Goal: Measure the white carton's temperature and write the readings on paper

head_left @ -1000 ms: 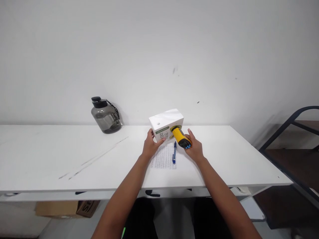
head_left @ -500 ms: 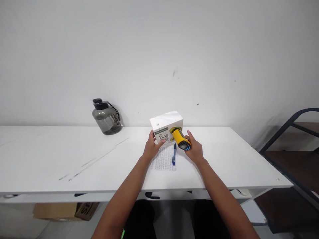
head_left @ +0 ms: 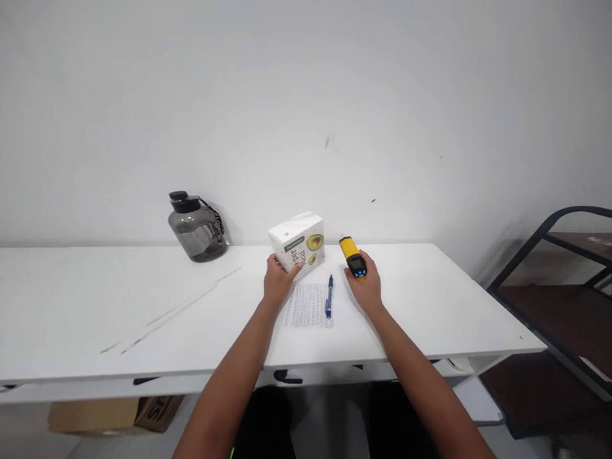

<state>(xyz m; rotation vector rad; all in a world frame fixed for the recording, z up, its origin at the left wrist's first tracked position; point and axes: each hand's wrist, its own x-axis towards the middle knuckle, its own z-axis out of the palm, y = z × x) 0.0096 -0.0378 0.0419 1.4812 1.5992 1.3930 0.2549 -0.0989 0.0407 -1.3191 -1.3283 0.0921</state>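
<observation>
My left hand [head_left: 280, 278] is closed on the lower left side of a white box [head_left: 296, 242] with avocado pictures and a green label, which it holds tilted over the table. My right hand [head_left: 367, 284] grips a yellow and black infrared thermometer [head_left: 352, 256]; its small screen and blue buttons face me, and its yellow end points toward the wall. A gap separates the thermometer from the box. Between my hands, a blue pen [head_left: 329, 297] lies on a handwritten sheet of paper [head_left: 306, 307].
A grey translucent bottle [head_left: 197, 228] with a black cap stands left near the wall. The white table [head_left: 191, 331] has dark scuff marks. At right is a dark metal-framed shelf [head_left: 540, 306]. Below the table lies a cardboard box [head_left: 100, 415].
My right hand has drawn the thermometer away from the box's front and turned it toward the wall. The box has shifted slightly left, uncovering its avocado pictures. The view has shifted slightly too.
</observation>
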